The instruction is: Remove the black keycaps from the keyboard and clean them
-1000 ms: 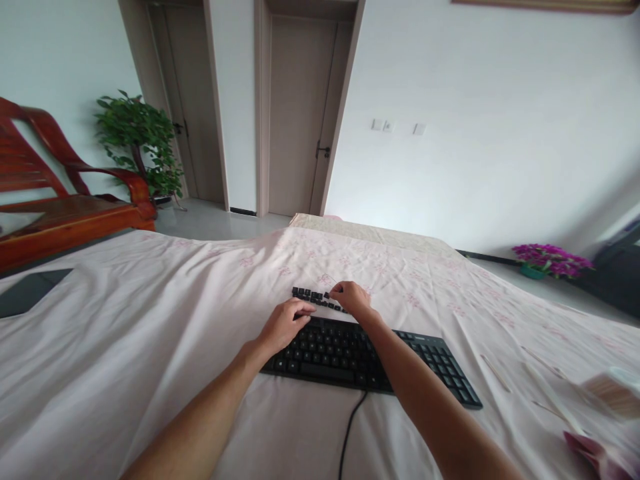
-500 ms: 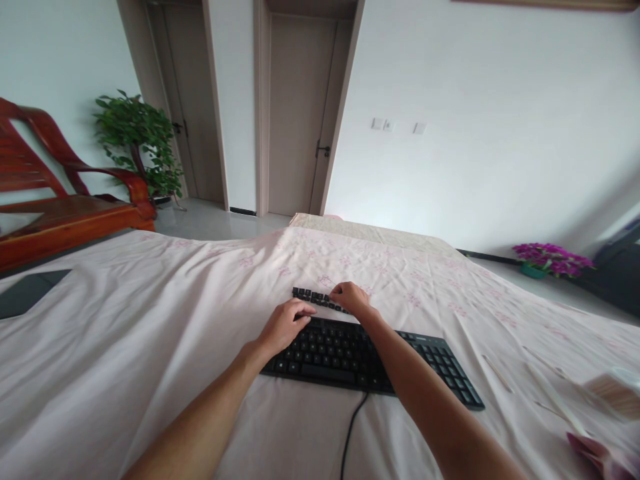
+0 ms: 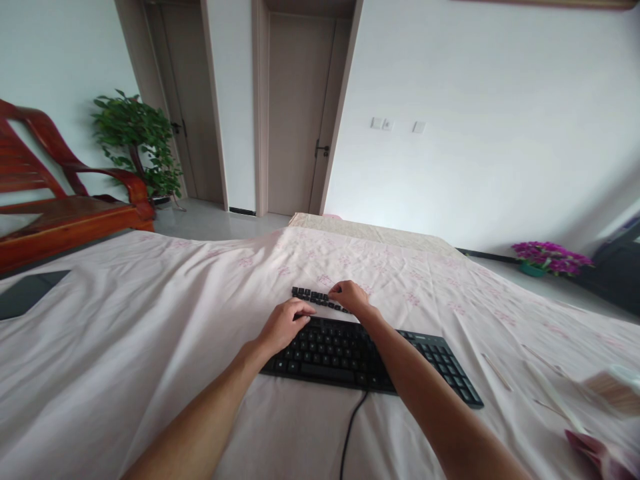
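Note:
A black keyboard [image 3: 330, 353] lies on the pale pink flowered cloth, its cable running toward me. My left hand [image 3: 285, 325] rests at its far left corner, fingers curled over the edge with thumb and forefinger close together. Just behind the keyboard, several loose black keycaps [image 3: 313, 296] stand in two rows on the cloth. My right hand [image 3: 351, 297] is at the right part of these rows, thumb and forefinger pinched at a keycap there; the fingertips partly hide it. My right forearm crosses above the keyboard and covers some of its keys.
Cotton swabs [image 3: 497, 372] lie on the cloth [image 3: 200, 347] to the right, near a clear tub of swabs [image 3: 617, 390] and a dark pink item [image 3: 593, 453]. A dark flat panel [image 3: 30, 293] is at far left. Beyond stand a wooden chair [image 3: 75, 200] and plants.
Almost nothing differs. My right hand has shifted very slightly at the keycap rows; my left hand stays on the keyboard corner.

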Tool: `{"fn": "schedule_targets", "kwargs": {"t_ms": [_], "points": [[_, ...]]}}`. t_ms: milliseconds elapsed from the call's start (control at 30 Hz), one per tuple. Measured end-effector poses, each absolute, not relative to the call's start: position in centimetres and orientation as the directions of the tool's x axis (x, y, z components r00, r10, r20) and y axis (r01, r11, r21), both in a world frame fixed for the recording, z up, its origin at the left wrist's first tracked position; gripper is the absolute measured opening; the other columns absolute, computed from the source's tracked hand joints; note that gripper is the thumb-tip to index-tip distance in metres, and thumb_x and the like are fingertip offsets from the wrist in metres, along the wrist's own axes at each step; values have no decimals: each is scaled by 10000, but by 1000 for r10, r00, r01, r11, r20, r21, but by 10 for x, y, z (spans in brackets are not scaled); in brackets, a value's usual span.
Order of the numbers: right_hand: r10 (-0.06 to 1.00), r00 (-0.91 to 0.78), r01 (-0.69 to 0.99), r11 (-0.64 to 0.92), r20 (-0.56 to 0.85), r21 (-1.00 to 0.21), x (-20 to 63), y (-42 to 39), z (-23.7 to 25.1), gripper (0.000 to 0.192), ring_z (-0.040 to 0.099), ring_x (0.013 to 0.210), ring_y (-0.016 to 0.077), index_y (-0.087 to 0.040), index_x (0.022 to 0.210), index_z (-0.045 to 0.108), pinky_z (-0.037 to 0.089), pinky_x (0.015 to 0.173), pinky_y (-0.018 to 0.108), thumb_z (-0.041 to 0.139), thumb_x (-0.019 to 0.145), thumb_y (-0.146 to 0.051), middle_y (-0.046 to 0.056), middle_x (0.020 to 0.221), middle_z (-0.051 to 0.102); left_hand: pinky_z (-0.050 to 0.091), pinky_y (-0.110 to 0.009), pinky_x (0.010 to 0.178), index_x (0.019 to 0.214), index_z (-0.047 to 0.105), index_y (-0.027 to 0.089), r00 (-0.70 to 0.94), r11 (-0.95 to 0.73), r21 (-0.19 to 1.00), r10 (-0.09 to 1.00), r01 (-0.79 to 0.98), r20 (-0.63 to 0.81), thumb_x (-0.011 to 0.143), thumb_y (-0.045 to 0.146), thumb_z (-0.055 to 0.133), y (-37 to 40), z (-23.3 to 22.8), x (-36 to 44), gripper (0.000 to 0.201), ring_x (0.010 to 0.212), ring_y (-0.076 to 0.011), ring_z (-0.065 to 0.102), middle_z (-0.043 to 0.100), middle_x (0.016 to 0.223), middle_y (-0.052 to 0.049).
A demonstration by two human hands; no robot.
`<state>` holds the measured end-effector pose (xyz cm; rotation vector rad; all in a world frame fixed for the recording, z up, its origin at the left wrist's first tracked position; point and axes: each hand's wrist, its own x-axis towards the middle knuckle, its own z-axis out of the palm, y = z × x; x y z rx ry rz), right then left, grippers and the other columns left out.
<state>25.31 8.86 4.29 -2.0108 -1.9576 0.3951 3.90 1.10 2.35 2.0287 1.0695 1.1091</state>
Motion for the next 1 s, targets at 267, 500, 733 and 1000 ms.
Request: {"fn": "schedule_targets", "kwargs": {"t_ms": [267,500,733,1000], "points": [[997,37,881,3,74,-473,255,85,44,196,624,718,203,-235,771,733,410,626,273,633,721,-397,35,700,679,474,-271,866,909,697,204,336,-505,774,856,383,393,774,99,551,11,24,39,225,899,-142,615,660,961,-18],[990,-48,782,119,132,-611,251,66,59,250,594,669,148,-193,839,708,428,609,231,579,778,-398,20,717,669,463,-280,883,898,688,203,350,-521,755,847,399,400,781,100,548,11,24,39,210,919,-149,607,656,955,-19],[929,-296,475,345,222,-810,242,22,75,474,581,820,162,-195,854,692,430,735,261,313,940,-467,33,873,673,445,-295,914,916,688,227,380,-568,698,819,437,429,775,105,575,13,21,39,217,954,-157,595,654,966,-8],[934,-265,339,324,241,-883,243,6,58,450,529,656,126,-186,1032,677,430,593,233,400,911,-519,31,797,625,445,-287,919,936,682,259,417,-579,638,813,508,407,775,125,581,11,19,42,233,984,-158,588,634,1030,4]]}}
